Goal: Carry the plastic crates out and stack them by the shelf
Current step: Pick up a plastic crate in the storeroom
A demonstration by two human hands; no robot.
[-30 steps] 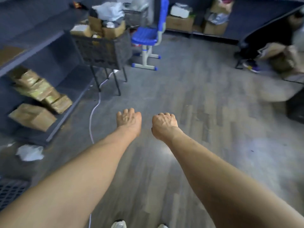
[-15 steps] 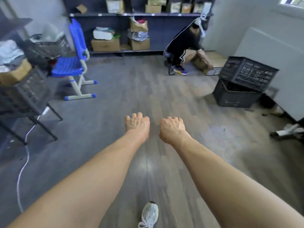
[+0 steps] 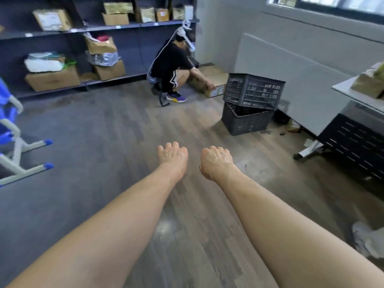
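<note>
Two black plastic crates stand on the wooden floor at the right, near the grey wall. The upper crate (image 3: 254, 91) lies tilted, upside down, on the lower crate (image 3: 245, 120). My left hand (image 3: 172, 157) and my right hand (image 3: 216, 161) hang side by side in mid-air at the centre, both arms stretched forward. Their fingers curl downward and hold nothing. Both hands are well short of the crates, which lie further ahead and to the right.
A person (image 3: 172, 67) crouches over cardboard boxes (image 3: 215, 82) beside the dark shelf (image 3: 87, 30) along the back wall. A blue chair (image 3: 12, 129) stands at the left edge. A table with a black panel (image 3: 357, 129) stands at the right.
The view has swung to the right: the left shelf and cart have gone out of sight, and the crates have come closer to the middle. My hands keep the same pose.
</note>
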